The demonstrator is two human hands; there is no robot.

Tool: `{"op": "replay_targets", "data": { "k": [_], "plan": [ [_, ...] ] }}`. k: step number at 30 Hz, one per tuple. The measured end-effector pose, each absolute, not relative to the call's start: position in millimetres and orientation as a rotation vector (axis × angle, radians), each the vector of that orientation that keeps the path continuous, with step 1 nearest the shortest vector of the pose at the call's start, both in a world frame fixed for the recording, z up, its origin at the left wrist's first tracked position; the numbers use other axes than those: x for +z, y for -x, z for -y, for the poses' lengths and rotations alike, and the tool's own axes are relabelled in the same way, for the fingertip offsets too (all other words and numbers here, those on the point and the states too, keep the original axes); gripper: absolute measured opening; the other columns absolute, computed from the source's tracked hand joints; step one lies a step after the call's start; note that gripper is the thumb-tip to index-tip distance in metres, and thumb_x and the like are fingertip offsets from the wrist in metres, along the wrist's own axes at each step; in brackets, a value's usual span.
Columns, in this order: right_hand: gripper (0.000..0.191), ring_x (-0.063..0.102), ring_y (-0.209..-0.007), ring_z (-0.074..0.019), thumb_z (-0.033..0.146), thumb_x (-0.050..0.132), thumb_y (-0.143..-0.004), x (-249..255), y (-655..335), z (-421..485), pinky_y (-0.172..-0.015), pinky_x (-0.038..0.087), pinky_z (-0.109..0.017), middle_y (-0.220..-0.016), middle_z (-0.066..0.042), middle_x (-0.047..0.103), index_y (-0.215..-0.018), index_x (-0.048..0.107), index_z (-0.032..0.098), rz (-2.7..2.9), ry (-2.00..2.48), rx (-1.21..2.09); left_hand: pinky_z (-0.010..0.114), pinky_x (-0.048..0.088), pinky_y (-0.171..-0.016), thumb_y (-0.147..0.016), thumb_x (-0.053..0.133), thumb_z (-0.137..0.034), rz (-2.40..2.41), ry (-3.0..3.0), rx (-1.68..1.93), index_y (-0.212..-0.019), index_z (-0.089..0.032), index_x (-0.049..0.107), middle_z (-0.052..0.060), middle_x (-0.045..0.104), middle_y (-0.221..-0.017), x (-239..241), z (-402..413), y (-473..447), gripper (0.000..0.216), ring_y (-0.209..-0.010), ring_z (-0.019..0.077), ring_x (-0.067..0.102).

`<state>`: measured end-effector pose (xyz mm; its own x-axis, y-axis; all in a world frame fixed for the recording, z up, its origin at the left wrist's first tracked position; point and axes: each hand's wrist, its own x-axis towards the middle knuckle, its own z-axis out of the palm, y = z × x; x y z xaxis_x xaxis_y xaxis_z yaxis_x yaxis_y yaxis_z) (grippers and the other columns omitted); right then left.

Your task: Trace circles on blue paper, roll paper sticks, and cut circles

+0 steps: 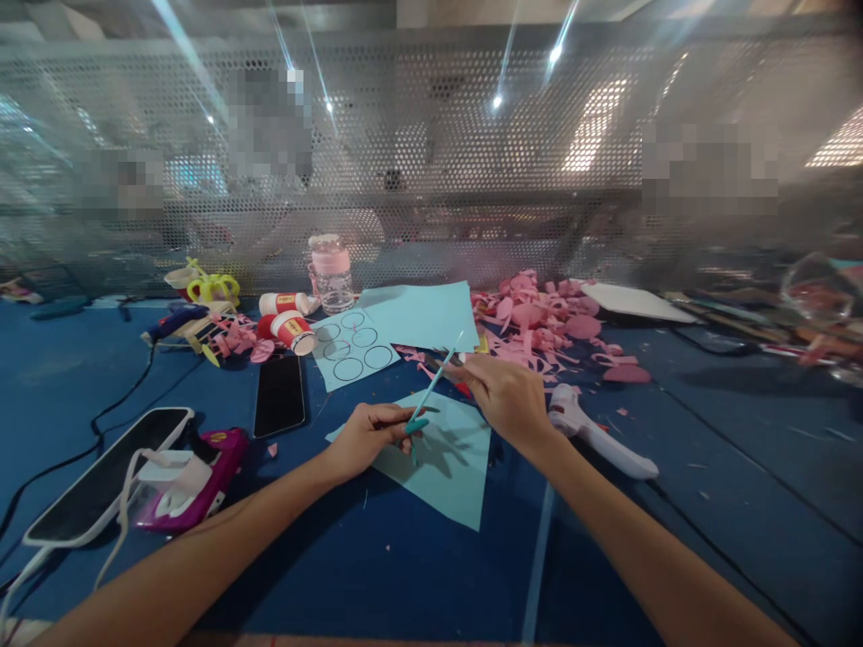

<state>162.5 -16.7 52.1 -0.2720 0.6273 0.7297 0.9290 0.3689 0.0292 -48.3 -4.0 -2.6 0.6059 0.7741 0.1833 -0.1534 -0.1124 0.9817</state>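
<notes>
Both my hands work over a blue sheet (445, 467) lying flat on the table (337, 557). My left hand (368, 438) is closed around a thin strip (431, 388), while my right hand (505, 395) grips scissors (453, 367), near pink scraps (546, 323).

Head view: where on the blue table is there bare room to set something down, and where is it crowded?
Bare table lies right of the white glue gun, and near the front edge between the forearms. It is crowded at the back: pink paper scraps, blue sheets, cups, and the phone at left.
</notes>
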Motion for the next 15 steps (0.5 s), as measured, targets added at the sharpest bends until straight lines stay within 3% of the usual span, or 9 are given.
{"op": "replay_targets", "data": {
  "k": [9,15],
  "plan": [
    [0.044,0.052,-0.054,-0.0104,0.042,0.037,-0.09,50.2,-162.4,16.9,-0.051,0.025,-0.022,-0.058,-0.002,0.06,-0.061,0.058,0.017,2.019,1.341,-0.56,0.023,0.046,-0.059,-0.073,0.066,-0.036,-0.56,-1.524,0.865,-0.087,-0.012,0.071,0.003,0.06,-0.067,-1.1,4.3,48.6,0.028,-0.056,0.0092,0.054],
    [0.049,0.046,-0.045,-0.0087,0.045,0.036,-0.089,46.7,-157.9,15.6,-0.048,0.029,-0.021,-0.047,0.0,0.051,-0.054,0.054,0.016,1.908,1.272,-0.032,0.023,0.048,-0.059,-0.07,0.068,-0.037,-0.569,-1.379,0.825,-0.094,-0.015,0.07,0.004,0.063,-0.074,0.0,6.2,46.9,0.033,-0.055,0.0081,0.055]
  ]
}}
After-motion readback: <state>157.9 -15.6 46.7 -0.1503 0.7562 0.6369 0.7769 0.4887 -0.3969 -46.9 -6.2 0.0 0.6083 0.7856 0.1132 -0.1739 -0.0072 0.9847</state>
